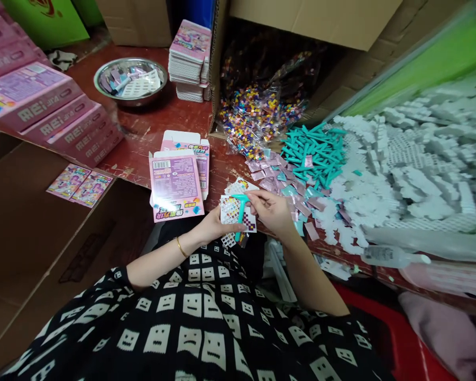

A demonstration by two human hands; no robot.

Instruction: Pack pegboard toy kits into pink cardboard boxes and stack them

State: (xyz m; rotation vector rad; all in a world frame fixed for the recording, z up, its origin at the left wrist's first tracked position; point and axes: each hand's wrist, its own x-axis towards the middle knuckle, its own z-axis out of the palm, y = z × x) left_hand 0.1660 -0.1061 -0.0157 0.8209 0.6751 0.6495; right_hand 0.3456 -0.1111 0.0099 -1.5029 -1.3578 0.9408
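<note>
Near the table's front edge, my left hand (218, 226) is closed on a small stack of patterned cards (230, 209), its thumb across a teal plastic tool (240, 214). The tool lies upright over the cards, its wider head at the top. My right hand (270, 210) pinches at the upper right, by the tool's head; its fingertips touch the tool or the card edge. Just left of the hands lie flattened pink boxes (177, 185). Small pink and teal packets (272, 179) are scattered right behind my right hand.
A heap of teal tools (315, 153) lies beside white foam-like pieces (412, 159). Behind are a carton with bags of coloured bits (257, 114), a card stack (188, 58) and a metal bowl (130, 100). Pink boxes (75, 124) stand left; a bottle (388, 257) lies right.
</note>
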